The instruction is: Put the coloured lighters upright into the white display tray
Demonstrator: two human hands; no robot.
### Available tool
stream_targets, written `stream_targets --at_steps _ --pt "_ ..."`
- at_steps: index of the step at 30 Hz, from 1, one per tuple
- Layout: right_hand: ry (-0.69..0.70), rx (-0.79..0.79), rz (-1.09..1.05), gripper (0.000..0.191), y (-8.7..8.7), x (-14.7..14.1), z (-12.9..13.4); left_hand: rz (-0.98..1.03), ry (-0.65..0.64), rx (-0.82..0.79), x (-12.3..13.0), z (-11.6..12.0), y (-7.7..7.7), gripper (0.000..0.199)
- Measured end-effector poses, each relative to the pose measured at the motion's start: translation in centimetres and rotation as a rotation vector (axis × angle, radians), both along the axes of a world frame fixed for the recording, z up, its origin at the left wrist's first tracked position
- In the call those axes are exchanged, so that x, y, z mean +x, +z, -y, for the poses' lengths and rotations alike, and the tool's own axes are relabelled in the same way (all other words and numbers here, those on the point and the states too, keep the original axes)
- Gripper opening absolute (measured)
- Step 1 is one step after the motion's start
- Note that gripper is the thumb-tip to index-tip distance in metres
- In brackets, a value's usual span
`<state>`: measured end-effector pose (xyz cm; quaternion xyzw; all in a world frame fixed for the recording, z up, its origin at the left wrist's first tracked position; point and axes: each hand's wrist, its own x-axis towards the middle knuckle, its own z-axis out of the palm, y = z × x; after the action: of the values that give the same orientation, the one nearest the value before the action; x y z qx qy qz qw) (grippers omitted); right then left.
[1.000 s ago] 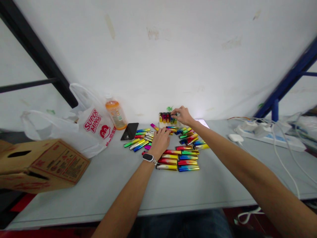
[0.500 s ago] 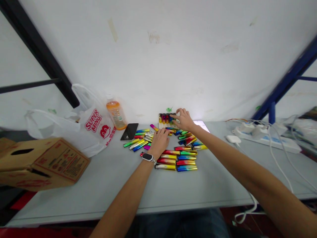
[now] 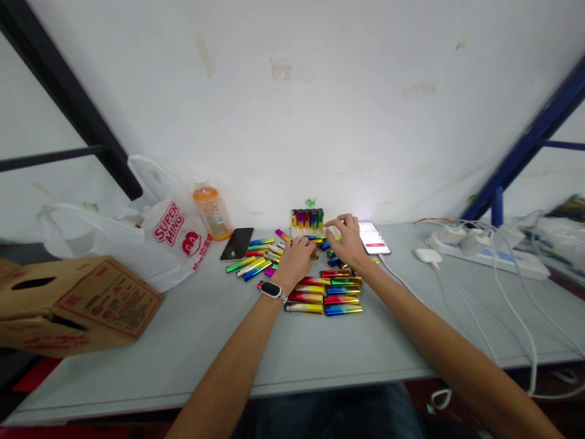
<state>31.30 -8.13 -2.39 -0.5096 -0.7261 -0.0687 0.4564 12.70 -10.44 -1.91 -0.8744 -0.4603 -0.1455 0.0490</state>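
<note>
A white holder [image 3: 298, 233] stands near the wall, with a row of shiny coloured lighters [image 3: 307, 218] upright along its left part. My left hand [image 3: 295, 261], a watch at the wrist, lies low over the loose lighters in front of it. Its fingers bend down, and the end of a lighter [image 3: 314, 251] shows at the fingertips. Just right of the standing row is my right hand [image 3: 346, 241], thumb and forefinger apart with nothing seen between them. Under and around both hands lie loose lighters, several in neat stacks [image 3: 305, 299] at the front.
To the left are a dark phone [image 3: 236, 244], an orange drink bottle [image 3: 212, 210], a white plastic bag [image 3: 169, 244] and a cardboard box [image 3: 86, 299]. A lit phone [image 3: 375, 239] lies right of my right hand. Further right are a white charger [image 3: 428, 256], cables and a power strip [image 3: 498, 253].
My right hand has drawn back from the standing row, toward me and to the right, and its fingers are empty. The row now shows uncovered. My left hand has barely moved.
</note>
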Motion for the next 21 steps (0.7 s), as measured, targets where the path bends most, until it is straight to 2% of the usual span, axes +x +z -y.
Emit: stream_targets --at_steps 4,8,11,13,17,19,21 --pt "0.032 -0.047 -0.161 0.02 -0.6 0.3 1.6 0.258 -0.121 -0.022 0.0 -0.4 0.3 0.017" --pt "0.121 -0.197 -0.357 0.029 -0.5 0.0 2.7 0.802 -0.262 -0.166 0.5 -0.5 0.0 0.009" --pt "0.209 -0.341 -0.389 0.04 -0.3 -0.2 3.4 1.18 -0.311 -0.337 1.1 -0.3 -0.4 0.018" --pt "0.279 -0.438 -0.389 0.045 -0.1 -0.2 3.7 1.333 -0.317 -0.432 1.3 -0.3 -0.7 0.026" --pt "0.47 -0.587 -0.584 0.045 -0.1 0.4 3.8 1.426 -0.265 -0.436 1.2 -0.6 -1.0 0.033" --pt "0.502 -0.573 -0.705 0.043 -0.2 0.5 3.7 1.352 -0.24 -0.419 1.1 -0.6 -1.2 0.032" --pt "0.475 -0.499 -0.743 0.042 -0.4 0.3 3.6 1.225 -0.237 -0.426 1.0 -0.4 -1.5 0.03"
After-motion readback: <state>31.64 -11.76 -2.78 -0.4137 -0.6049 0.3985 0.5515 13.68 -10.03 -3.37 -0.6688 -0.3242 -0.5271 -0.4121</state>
